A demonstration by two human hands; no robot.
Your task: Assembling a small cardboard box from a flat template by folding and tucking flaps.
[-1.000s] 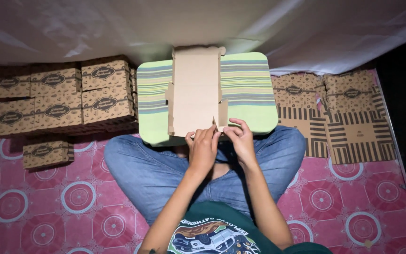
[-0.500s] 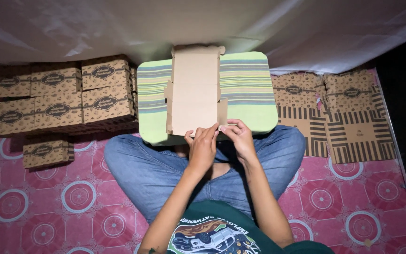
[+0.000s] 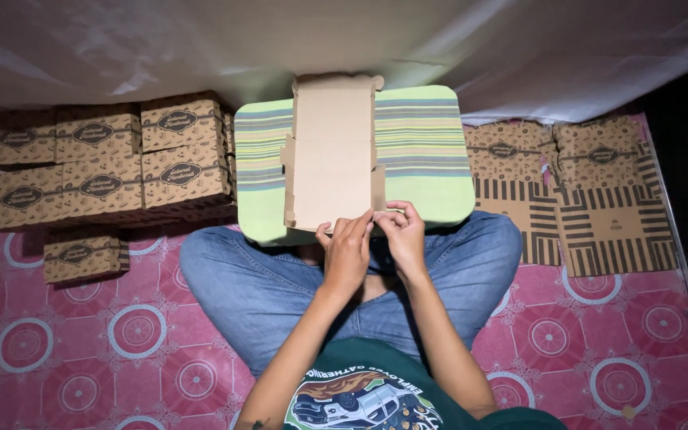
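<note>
Little has moved since the earlier frames: both hands have kept to the near edge of the flat cardboard box blank (image 3: 333, 159), the fingers shifting only slightly along the fold. Item: box blank, plain brown inner face up, lying lengthwise from 12 to 6 o'clock on a green striped lap tray (image 3: 424, 143) that serves as counter across the person's crossed legs. Left hand (image 3: 347, 253), grip pinched on the blank's bottom flap at 6 o'clock, thumb and fingers closed over the edge. Right hand (image 3: 402, 237), grip likewise closed on the same flap, just beside the left hand and touching it, at the blank's lower right corner. Step in hand, as judged: creasing or turning up the near end flap. Next move would call for a firm fold along the score line, both side tabs kept square. Surroundings: stack of finished printed boxes (image 3: 105, 163) at 9 o'clock on the floor; one single printed box (image 3: 83, 256) near 8 o'clock; pile of flat printed blanks (image 3: 575, 191) at 3 o'clock; pink patterned mat (image 3: 121, 350) beneath; white cloth (image 3: 201, 40) at 12 o'clock.
</note>
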